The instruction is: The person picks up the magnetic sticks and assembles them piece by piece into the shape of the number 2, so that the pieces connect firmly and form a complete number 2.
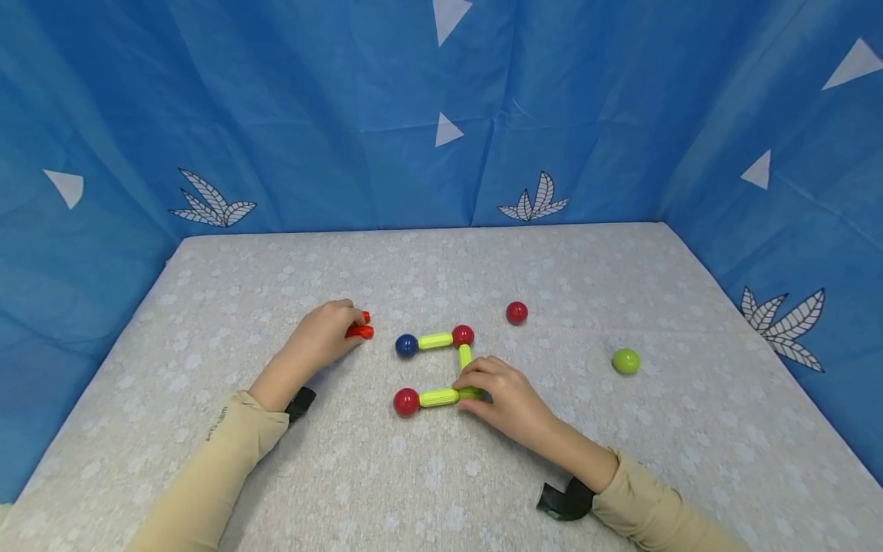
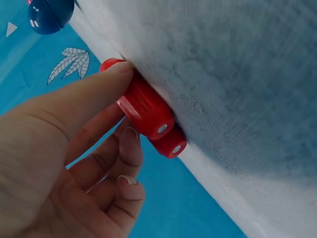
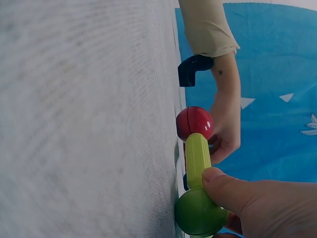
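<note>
My left hand (image 1: pixel 323 336) pinches a short red magnetic rod (image 2: pixel 146 111), thumb on its side. A second red rod (image 2: pixel 173 145) lies right alongside; both show silver discs at their ends. My right hand (image 1: pixel 507 400) grips a joined frame of magnetic rods and balls at its green ball (image 3: pixel 198 213), the thumb lying where the ball meets a yellow-green rod (image 3: pixel 198 151). That rod ends in a red ball (image 1: pixel 406 402). Another rod (image 1: pixel 465 354) runs from under the fingers to a red corner ball (image 1: pixel 463 335), then a further rod (image 1: pixel 435 341) reaches a blue ball (image 1: pixel 407 346).
A loose red ball (image 1: pixel 516 313) lies behind the frame, and a loose green ball (image 1: pixel 626 361) lies to the right. The table (image 1: pixel 345 491) has a pale patterned cover. Blue curtains (image 1: pixel 386 153) enclose its back and sides.
</note>
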Available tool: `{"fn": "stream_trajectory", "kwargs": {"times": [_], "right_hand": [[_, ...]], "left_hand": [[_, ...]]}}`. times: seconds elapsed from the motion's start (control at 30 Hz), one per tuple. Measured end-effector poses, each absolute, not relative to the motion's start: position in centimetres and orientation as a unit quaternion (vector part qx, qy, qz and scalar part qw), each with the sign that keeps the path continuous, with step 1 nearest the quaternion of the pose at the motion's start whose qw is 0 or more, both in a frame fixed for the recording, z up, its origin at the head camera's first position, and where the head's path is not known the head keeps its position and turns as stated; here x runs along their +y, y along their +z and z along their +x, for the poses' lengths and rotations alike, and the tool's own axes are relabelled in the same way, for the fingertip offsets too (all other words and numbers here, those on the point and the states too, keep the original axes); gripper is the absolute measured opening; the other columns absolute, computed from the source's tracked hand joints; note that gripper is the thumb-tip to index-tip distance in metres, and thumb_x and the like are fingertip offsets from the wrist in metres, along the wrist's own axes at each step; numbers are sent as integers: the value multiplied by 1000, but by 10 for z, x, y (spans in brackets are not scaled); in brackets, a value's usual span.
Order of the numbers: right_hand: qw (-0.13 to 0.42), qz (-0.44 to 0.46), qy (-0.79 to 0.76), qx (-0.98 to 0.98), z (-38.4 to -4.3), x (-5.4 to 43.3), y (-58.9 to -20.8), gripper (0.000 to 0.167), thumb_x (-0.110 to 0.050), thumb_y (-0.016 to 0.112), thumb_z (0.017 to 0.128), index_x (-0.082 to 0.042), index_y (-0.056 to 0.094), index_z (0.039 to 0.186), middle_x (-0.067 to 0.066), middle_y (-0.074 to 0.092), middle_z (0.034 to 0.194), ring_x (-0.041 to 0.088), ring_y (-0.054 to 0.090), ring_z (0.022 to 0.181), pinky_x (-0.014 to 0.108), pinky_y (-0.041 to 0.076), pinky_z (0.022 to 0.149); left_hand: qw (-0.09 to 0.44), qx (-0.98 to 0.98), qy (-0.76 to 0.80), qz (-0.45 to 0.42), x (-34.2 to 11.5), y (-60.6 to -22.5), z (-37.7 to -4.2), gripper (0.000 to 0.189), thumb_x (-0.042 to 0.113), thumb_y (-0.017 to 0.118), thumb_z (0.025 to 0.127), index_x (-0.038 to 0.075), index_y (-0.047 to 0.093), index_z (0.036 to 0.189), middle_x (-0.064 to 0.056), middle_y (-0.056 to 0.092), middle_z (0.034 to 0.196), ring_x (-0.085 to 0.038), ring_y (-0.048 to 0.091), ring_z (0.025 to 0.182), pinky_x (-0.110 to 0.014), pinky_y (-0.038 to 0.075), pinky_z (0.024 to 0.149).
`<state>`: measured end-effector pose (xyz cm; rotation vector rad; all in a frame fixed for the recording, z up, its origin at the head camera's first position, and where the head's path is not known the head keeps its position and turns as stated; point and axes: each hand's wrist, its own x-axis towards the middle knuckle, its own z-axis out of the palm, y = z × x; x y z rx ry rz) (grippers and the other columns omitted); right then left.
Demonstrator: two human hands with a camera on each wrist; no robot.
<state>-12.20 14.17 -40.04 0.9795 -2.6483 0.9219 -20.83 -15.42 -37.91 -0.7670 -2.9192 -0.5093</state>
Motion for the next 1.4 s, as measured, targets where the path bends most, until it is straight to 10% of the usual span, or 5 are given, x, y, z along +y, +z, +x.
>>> {"fn": "stream_trajectory", "kwargs": {"times": [0.43, 0.77, 1.4], "right_hand": [[77, 336, 294, -892, -122, 142, -399, 24, -15, 79, 76, -16, 73, 99, -8, 59, 96, 6, 52, 88, 23, 47, 73], [89, 348, 255, -898, -123, 140, -399, 23, -20, 80, 76, -18, 73, 98, -7, 58, 98, 8, 50, 87, 25, 46, 71], [83, 346, 263, -897, -127, 131, -404, 20, -20, 78, 78, -19, 73, 97, -12, 63, 90, 5, 47, 76, 21, 40, 61]], "left_hand": [[-33, -914, -347, -209, -153, -365, -158, 13, 13, 75, 79, 8, 70, 90, 5, 59, 72, -12, 50, 64, -26, 41, 50], [-190, -821, -524, -128, -144, -373, -115, 24, 18, 71, 84, -2, 66, 97, -4, 63, 81, -19, 59, 69, -26, 48, 59], [-333, -704, -621, -92, -129, -398, -103, 29, 9, 67, 86, -11, 60, 105, -12, 67, 79, -15, 64, 62, -25, 53, 59]]}}
